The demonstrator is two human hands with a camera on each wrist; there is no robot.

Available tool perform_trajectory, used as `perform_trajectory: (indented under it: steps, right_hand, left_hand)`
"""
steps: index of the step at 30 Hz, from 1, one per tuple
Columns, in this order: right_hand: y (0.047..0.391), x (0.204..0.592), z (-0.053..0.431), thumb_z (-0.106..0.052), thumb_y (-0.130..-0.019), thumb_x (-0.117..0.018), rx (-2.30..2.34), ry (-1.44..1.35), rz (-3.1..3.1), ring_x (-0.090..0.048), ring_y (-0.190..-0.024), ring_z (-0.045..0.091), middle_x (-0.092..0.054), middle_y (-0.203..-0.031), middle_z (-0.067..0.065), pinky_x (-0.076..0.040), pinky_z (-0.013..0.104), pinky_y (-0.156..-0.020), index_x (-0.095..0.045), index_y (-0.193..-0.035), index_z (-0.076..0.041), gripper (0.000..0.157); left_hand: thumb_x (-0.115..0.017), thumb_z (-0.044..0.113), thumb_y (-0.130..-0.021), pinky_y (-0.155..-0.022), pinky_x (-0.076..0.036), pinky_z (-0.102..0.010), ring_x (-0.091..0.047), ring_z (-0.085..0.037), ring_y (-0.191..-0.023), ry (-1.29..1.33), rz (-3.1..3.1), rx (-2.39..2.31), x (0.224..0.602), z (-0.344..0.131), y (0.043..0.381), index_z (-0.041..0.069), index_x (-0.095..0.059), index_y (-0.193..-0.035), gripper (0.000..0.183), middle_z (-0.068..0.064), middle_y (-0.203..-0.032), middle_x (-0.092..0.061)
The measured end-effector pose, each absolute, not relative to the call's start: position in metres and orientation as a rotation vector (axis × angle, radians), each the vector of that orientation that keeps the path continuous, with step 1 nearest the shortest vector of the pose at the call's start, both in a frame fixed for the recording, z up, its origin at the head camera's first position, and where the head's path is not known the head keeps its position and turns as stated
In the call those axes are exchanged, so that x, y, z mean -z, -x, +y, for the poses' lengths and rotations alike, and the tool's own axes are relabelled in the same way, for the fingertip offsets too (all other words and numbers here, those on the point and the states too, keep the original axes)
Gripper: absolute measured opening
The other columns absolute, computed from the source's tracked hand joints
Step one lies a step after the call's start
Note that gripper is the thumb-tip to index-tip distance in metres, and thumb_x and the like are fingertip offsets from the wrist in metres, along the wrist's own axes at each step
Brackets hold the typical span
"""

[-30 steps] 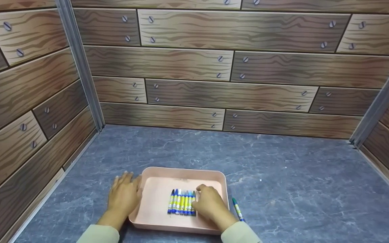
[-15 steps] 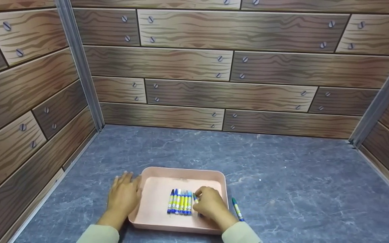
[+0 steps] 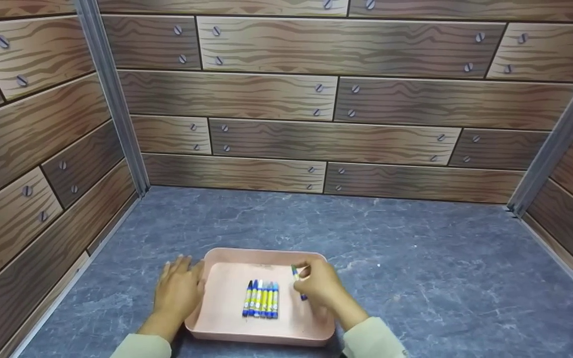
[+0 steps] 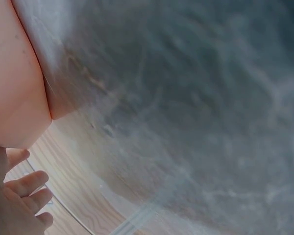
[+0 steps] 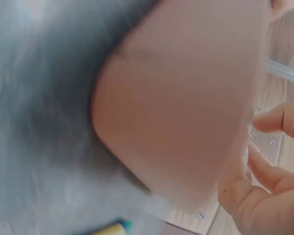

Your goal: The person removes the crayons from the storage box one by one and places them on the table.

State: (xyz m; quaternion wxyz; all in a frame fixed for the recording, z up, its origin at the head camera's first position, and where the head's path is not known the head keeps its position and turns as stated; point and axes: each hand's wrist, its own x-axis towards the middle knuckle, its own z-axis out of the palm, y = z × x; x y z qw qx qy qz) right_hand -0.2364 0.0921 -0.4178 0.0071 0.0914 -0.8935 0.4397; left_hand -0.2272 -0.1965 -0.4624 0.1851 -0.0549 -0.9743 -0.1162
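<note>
A shallow pink tray (image 3: 261, 339) sits on the table in the head view. Side by side near its middle lie several crayons (image 3: 260, 300) in yellow and blue wrappers, dark and blue ones at the left, light blue at the right. My right hand (image 3: 322, 283) pinches a green-tipped crayon (image 3: 295, 271) between thumb and fingers over the tray's right part. My left hand (image 3: 178, 292) rests against the tray's left side, fingers stretched forward. In the left wrist view its fingers (image 4: 32, 184) show beside the pink wall.
Another green-tipped crayon (image 5: 112, 228) lies on the table outside the tray, at the bottom of the right wrist view; my right arm covers it in the head view. Wood-patterned walls (image 3: 266, 94) enclose the blue-grey marbled tabletop (image 3: 416, 268).
My right hand has drawn the green-tipped crayon away from the right end of the row, lifting it rightward and farther back. My left hand stays at the tray's side.
</note>
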Motion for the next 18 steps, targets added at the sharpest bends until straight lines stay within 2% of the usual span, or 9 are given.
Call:
perform_trajectory:
  steps: [5,10,14,18]
  right_hand:
    - [0.238,0.403,0.113,0.003,-0.071,-0.061,-1.351,-0.223,-2.82,-0.054,-0.077,0.019,-0.058,-0.09,0.007,-0.047,0.027,-0.057,-0.063,-0.114,0.001,0.044]
    - [0.237,0.397,0.136,0.003,-0.074,-0.062,-1.384,-0.136,-2.798,-0.058,-0.071,0.018,-0.059,-0.094,0.009,-0.051,0.027,-0.054,-0.06,-0.117,0.004,0.043]
    - [0.236,0.399,0.155,0.004,-0.072,-0.064,-1.381,-0.082,-2.775,-0.059,-0.066,0.018,-0.059,-0.092,0.01,-0.054,0.028,-0.054,-0.061,-0.115,0.005,0.043]
    - [0.235,0.406,0.174,0.004,-0.068,-0.064,-1.281,-0.062,-2.778,-0.059,-0.072,0.02,-0.061,-0.088,0.009,-0.054,0.029,-0.056,-0.063,-0.111,0.006,0.043]
  left_hand:
    - [-0.064,0.019,-0.088,-0.109,-0.024,-0.057,-0.043,-0.045,-0.125,0.162,-2.745,0.337,0.462,-0.197,0.227,0.003,-0.063,-0.122,0.038,-0.026,-0.129,-0.053]
    - [-0.064,0.019,-0.087,-0.109,-0.025,-0.056,-0.043,-0.045,-0.125,0.166,-2.738,0.329,0.462,-0.197,0.227,0.003,-0.063,-0.122,0.038,-0.026,-0.129,-0.053]
    - [-0.065,0.019,-0.087,-0.109,-0.024,-0.057,-0.043,-0.045,-0.125,0.163,-2.746,0.32,0.463,-0.197,0.228,0.003,-0.063,-0.122,0.039,-0.026,-0.129,-0.053]
    - [-0.064,0.019,-0.087,-0.109,-0.023,-0.057,-0.041,-0.046,-0.126,0.162,-2.761,0.326,0.462,-0.197,0.228,0.003,-0.062,-0.124,0.04,-0.027,-0.13,-0.052]
